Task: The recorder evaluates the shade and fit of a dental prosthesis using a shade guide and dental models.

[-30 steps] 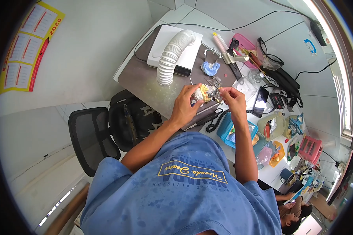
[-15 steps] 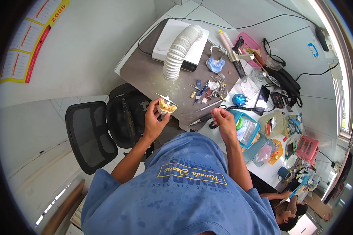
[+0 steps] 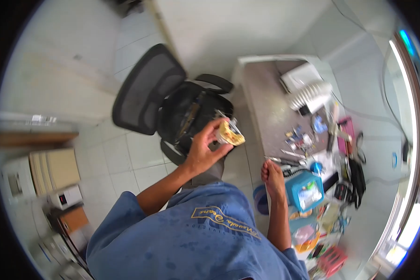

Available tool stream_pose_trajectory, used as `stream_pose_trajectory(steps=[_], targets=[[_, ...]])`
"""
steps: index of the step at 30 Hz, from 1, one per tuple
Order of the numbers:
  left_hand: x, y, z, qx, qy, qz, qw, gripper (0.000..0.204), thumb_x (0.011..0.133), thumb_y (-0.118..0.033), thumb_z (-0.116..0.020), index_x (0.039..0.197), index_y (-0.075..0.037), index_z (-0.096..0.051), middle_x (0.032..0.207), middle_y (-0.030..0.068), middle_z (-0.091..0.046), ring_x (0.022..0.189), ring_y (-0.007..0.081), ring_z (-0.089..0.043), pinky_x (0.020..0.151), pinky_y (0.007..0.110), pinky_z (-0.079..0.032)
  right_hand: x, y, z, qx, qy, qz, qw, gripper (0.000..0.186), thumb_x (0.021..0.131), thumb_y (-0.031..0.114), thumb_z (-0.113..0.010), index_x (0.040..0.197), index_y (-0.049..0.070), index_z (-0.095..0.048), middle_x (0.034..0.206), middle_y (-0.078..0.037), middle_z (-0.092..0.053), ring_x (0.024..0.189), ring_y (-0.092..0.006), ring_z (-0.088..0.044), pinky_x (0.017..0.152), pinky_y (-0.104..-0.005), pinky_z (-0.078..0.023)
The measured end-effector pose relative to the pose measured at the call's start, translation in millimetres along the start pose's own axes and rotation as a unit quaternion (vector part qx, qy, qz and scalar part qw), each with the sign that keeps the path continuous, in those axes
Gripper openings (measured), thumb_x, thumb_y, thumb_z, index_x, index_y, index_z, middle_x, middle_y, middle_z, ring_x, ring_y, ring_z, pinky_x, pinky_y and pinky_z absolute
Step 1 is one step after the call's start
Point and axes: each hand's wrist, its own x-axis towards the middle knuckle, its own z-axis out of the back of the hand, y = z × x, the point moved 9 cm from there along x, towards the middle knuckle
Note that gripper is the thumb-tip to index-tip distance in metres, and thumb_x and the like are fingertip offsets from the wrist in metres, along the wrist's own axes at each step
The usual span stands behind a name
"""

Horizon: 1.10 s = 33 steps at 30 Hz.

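My left hand [image 3: 204,149] is closed around a dental cast [image 3: 232,136], thumb below and fingers above. The cast has a yellowish, arch-shaped top and a pale base, and a thin metal frame [image 3: 233,123] sticks out beside it. It is held in the air in front of the black chair. My right hand [image 3: 273,178] is near the desk's front edge with its fingers curled in. Whether anything small is inside them is hidden. Just beyond it, a slim handpiece [image 3: 289,162] lies on the desk.
The mesh-backed office chair [image 3: 149,88] stands ahead on the left. On the grey desk [image 3: 261,100] are a white ribbed hose [image 3: 308,95], scattered small tools [image 3: 299,140] and a blue dental impression [image 3: 319,123]. A blue basket [image 3: 291,193] and a dark bin [image 3: 260,199] are by my right forearm.
My view has swung left, so the desk now appears farther right and the chair nearer the middle. The cast stays in my left hand. My right hand's fingers look more curled.
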Motion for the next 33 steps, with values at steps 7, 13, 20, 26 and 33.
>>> stream_pose_trajectory(steps=[7, 13, 20, 26, 33], targets=[[-116.7, 16.9, 64.9, -0.186, -0.041, 0.121, 0.974, 0.059, 0.099, -0.008, -0.056, 0.151, -0.007, -0.028, 0.136, 0.0100, -0.045, 0.120, 0.0200, -0.056, 0.097, 0.036, -0.054, -24.5, -64.1, -75.6, -0.186, 0.027, -0.003, 0.982, 0.027, 0.102, 0.026, -0.056, 0.085, 0.006, -0.061, 0.068, 0.005, -0.048, 0.056, -0.0036, -0.041, 0.051, -0.0190, -0.034], [-170.2, 2.9, 126.5, -0.195, -0.029, 0.166, 0.966, 0.060, 0.105, -0.021, -0.045, 0.155, -0.006, -0.015, 0.141, 0.0128, -0.045, 0.120, 0.0279, -0.058, 0.099, 0.039, -0.052, -28.4, -115.7, -174.6, -0.180, 0.127, -0.019, 0.975, 0.027, 0.103, 0.021, -0.051, 0.102, -0.002, -0.066, 0.071, 0.004, -0.051, 0.061, -0.0047, -0.045, 0.056, -0.0198, -0.036], [-183.8, -46.2, 259.4, -0.216, -0.048, 0.152, 0.963, 0.061, 0.107, -0.023, -0.039, 0.157, -0.008, -0.008, 0.131, 0.0158, -0.055, 0.108, 0.0301, -0.066, 0.095, 0.037, -0.054, 26.7, -84.2, -347.8, -0.130, 0.198, 0.010, 0.972, 0.024, 0.097, 0.017, -0.064, 0.110, -0.003, -0.069, 0.085, -0.002, -0.066, 0.070, -0.0058, -0.057, 0.062, -0.0181, -0.044], [-188.9, -45.5, 437.0, -0.166, -0.112, 0.122, 0.972, 0.063, 0.104, -0.015, -0.038, 0.156, -0.004, -0.006, 0.129, 0.0176, -0.056, 0.109, 0.0292, -0.065, 0.092, 0.036, -0.054, 96.6, -61.9, -533.7, -0.147, 0.243, 0.031, 0.958, 0.027, 0.098, 0.014, -0.061, 0.117, -0.005, -0.064, 0.098, -0.011, -0.070, 0.080, -0.0125, -0.066, 0.073, -0.0235, -0.054], [-165.3, -91.9, 569.2, -0.096, -0.151, 0.106, 0.978, 0.062, 0.102, -0.010, -0.044, 0.155, 0.000, -0.013, 0.130, 0.0177, -0.052, 0.110, 0.0264, -0.063, 0.090, 0.036, -0.055, 152.4, -88.4, -700.3, -0.200, 0.291, -0.035, 0.935, 0.017, 0.099, 0.010, -0.048, 0.102, 0.003, -0.063, 0.081, 0.002, -0.058, 0.073, -0.0064, -0.052, 0.068, -0.0209, -0.045]])
